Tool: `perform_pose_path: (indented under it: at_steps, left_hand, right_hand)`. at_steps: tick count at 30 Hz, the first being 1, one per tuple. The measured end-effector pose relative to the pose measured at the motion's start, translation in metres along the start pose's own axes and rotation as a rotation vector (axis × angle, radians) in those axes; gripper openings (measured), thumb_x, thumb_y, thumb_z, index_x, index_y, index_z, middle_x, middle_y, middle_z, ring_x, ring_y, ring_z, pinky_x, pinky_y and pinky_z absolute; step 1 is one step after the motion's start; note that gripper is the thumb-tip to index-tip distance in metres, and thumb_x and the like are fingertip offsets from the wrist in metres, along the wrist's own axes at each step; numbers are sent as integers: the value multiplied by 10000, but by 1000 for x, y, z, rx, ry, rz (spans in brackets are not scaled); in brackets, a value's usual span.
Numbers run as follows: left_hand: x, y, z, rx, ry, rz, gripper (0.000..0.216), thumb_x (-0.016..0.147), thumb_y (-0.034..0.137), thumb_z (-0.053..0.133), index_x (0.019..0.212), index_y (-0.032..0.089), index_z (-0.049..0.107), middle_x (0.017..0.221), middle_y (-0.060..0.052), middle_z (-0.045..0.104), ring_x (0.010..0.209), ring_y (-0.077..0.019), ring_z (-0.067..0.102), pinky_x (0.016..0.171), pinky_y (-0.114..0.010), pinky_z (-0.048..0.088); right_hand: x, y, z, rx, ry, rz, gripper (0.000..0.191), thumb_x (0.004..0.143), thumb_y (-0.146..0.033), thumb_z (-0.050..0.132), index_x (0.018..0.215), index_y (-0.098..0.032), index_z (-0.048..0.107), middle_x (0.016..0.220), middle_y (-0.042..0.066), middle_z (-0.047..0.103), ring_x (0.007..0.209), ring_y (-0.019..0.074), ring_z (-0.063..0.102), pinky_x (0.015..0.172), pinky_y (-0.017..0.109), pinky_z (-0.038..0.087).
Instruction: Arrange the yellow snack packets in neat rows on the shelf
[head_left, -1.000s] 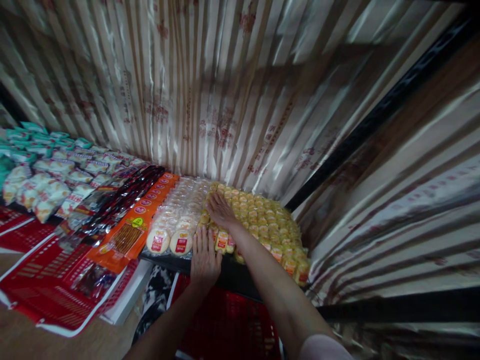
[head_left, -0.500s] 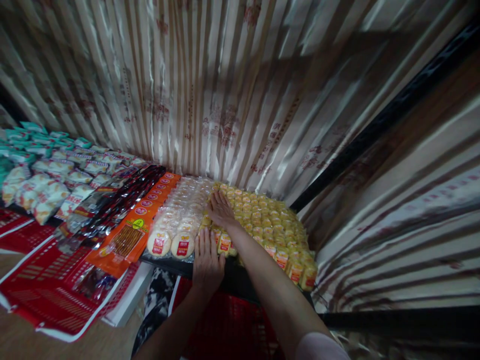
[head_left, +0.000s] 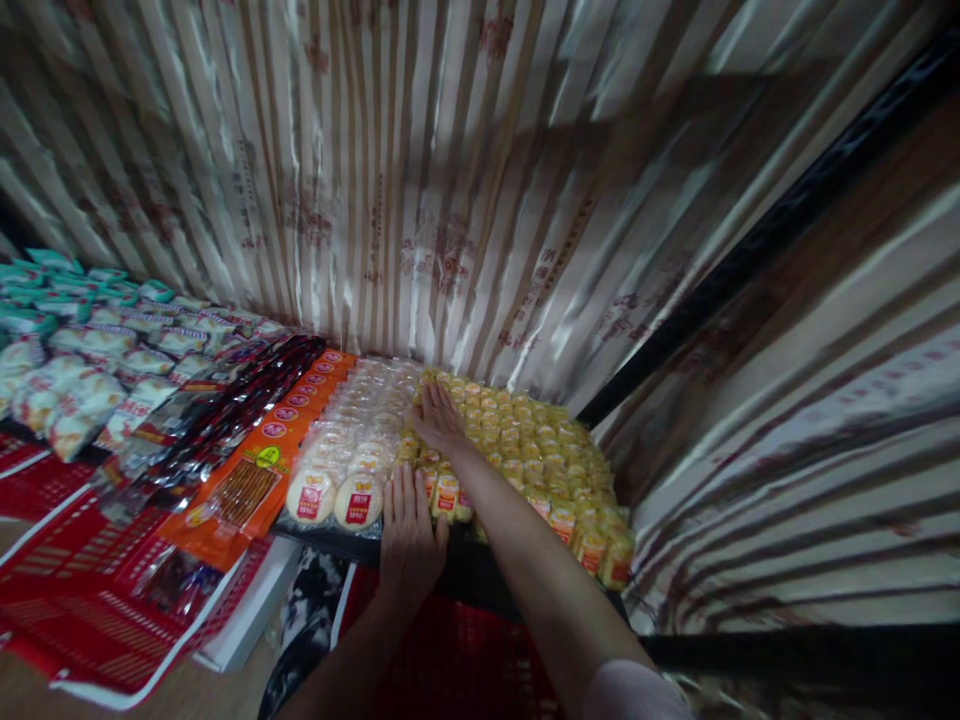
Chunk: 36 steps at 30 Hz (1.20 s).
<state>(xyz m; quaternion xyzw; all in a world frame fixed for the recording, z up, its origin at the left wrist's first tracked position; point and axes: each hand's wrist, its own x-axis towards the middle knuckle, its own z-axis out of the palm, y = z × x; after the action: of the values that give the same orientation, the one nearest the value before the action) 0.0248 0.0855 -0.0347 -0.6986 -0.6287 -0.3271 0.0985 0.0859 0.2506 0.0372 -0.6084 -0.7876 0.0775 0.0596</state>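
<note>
My left hand (head_left: pixel 410 535) lies flat with fingers outstretched against the front of the yellow-wrapped snacks, close to the round white crackers (head_left: pixel 358 500). Farther back, my right hand (head_left: pixel 438 415) rests open on top of the rows of small yellow-wrapped snacks (head_left: pixel 540 445), its fingers pointing toward the curtain. Neither hand is closed round a packet. Both the crackers and the yellow packets stand in tight rows on a dark shelf (head_left: pixel 334 541). My right forearm covers part of the yellow rows.
Left of the crackers lie orange snack bags (head_left: pixel 247 480), dark shiny packets (head_left: pixel 225 400), white packets (head_left: pixel 82 400) and green packets (head_left: pixel 45 290). A red basket (head_left: pixel 97 600) stands below at left. Behind hangs a striped curtain (head_left: pixel 420 200), crossed by a black metal post (head_left: pixel 720 270) at right.
The view has shifted slightly, moving the shelf goods a little left and down. Both hands keep nearly the same flat pose on the yellow packets.
</note>
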Motion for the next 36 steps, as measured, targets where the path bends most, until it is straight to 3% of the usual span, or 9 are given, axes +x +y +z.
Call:
perform_pose_path:
  at_steps: [10, 15, 20, 25, 30, 36]
  left_hand:
    - [0, 0, 0, -31, 9, 0, 595, 847, 341, 469, 1330, 0, 398, 1433, -237, 324, 1363, -338, 227, 1089, -503, 275]
    - [-2, -1, 1, -7, 25, 15, 623, 840, 363, 497, 1347, 20, 379, 1459, -233, 272, 1369, -359, 196, 1074, -521, 286]
    - [-3, -1, 3, 17, 1, 21, 645, 836, 383, 512, 1356, 28, 371, 1481, -236, 208, 1373, -380, 161, 1058, -533, 303]
    - [-3, -1, 2, 29, -5, 17, 633, 839, 365, 508, 1354, 24, 370, 1472, -242, 229, 1372, -377, 167, 1060, -534, 300]
    - [-4, -1, 2, 23, 7, 30, 641, 832, 349, 516, 1367, 35, 353, 1470, -223, 255, 1368, -361, 198, 1070, -515, 299]
    - [-3, -2, 2, 14, 53, 61, 656, 835, 327, 523, 1377, 20, 317, 1471, -224, 250, 1372, -348, 197, 1079, -516, 286]
  right_hand:
    - [0, 1, 8, -9, -53, -9, 656, 930, -426, 128, 1439, -16, 187, 1524, 122, 112, 1415, 186, 46, 1140, 328, -4]
    - [9, 4, -2, -24, 17, 57, 684, 930, -478, 138, 1452, -36, 144, 1532, 105, 62, 1415, 193, -13, 1135, 325, -24]
    - [19, 12, 2, -32, -30, 121, 677, 930, -484, 124, 1450, -52, 165, 1530, 106, 91, 1416, 195, 24, 1130, 351, -15]
    - [15, 11, 6, -21, -35, 100, 685, 928, -477, 121, 1442, -30, 192, 1523, 123, 115, 1414, 205, 63, 1129, 343, -18]
    - [21, 11, -1, -42, 51, 66, 683, 923, -490, 146, 1454, -61, 157, 1532, 92, 79, 1416, 202, 3, 1131, 353, -35]
    - [32, 15, 2, -55, -40, 17, 609, 937, -403, 132, 1442, -75, 225, 1523, 79, 153, 1411, 169, 82, 1134, 326, -41]
